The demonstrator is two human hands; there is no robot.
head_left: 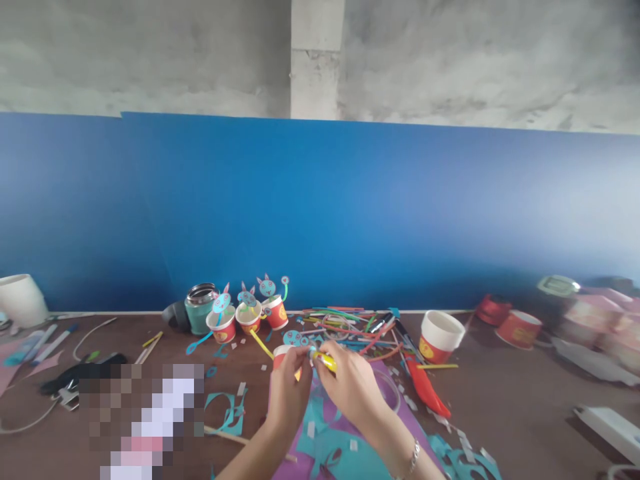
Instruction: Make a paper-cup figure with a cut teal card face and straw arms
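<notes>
Above the desk's [520, 400] near edge, the right hand [350, 377] pinches a yellow tube [327, 362]; the left hand [293, 383] is just beside it, its grip hidden, near a red-and-white cup [281, 357]. Three rabbit-decorated cups [249, 324] crowd the far edge, logos unreadable

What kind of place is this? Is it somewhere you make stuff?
Probably a craft table in a workroom or classroom; I can't tell which. It has scraps of cut blue paper, a messy pile of colorful sticks, and paper cups with bunny-like faces.
</notes>
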